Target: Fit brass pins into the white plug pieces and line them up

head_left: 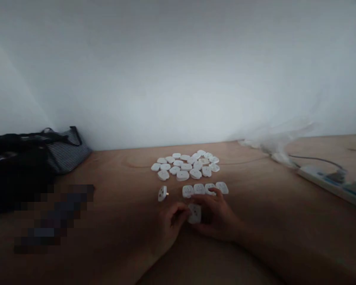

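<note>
Between my two hands is a white plug adapter, its socket face turned toward me. My right hand curls around its right side, with fingers at the top and the thumb below. The bent fingers of my left hand pinch at its left edge. Just beyond my hands, several adapters form a row, partly covered by my right fingers. Another adapter stands on its side to the left, a brass pin pointing right.
Many more white adapters lie in a loose group farther back on the wooden table. A dark bag sits at the left, near a pixelated dark object. At the right are a power strip with cable and clear plastic.
</note>
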A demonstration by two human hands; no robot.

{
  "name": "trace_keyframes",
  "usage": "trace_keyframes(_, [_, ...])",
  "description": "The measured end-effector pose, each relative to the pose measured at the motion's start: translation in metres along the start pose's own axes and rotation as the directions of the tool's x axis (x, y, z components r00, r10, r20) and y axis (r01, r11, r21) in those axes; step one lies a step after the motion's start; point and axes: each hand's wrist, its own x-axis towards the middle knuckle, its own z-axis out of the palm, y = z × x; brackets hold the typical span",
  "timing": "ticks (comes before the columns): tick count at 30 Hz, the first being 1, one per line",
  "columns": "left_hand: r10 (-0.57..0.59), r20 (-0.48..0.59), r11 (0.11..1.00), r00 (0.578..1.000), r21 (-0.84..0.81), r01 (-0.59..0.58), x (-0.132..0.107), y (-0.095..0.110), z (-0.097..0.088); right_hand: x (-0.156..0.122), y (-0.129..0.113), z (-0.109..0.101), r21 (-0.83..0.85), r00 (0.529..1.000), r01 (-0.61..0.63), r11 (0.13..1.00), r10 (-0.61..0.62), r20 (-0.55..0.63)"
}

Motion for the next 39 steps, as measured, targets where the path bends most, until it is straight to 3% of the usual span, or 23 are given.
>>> trace_keyframes(11, [-0.043, -0.027, 0.997, 0.999, 0.067, 0.044, 0.005, -0.006, -0.006, -0.001, 0.003, -0.002, 0.028, 0.999, 0.021, 0.999, -0.022, 0.034])
trace_keyframes(17, [-0.035, 0.077, 0.97, 0.996, 0.241, 0.015, 0.006, -0.018, -0.014, -0.003, 0.009, -0.004, 0.015, 1.0, 0.005, 1.0, -0.005, 0.004])
trace_keyframes(25, [0.0, 0.134, 0.94, 0.991, 0.338, -0.046, 0.01, -0.024, -0.005, -0.004, 0.009, -0.003, 0.019, 1.0, 0.0, 1.0, -0.001, 0.025])
trace_keyframes(29, [0.07, 0.102, 0.939, 0.992, 0.328, -0.1, 0.008, -0.029, -0.005, -0.003, 0.008, -0.004, 0.019, 0.999, -0.002, 1.0, 0.001, 0.038])
trace_keyframes(34, [0.166, 0.012, 0.955, 0.986, 0.247, -0.164, 0.008, -0.017, -0.011, -0.003, 0.007, -0.003, 0.009, 0.999, -0.007, 1.0, 0.007, 0.035])
trace_keyframes(39, [0.116, -0.008, 0.991, 0.993, 0.068, -0.115, 0.008, -0.008, -0.014, -0.004, 0.007, -0.003, 0.046, 0.999, -0.014, 0.999, 0.012, 0.039])
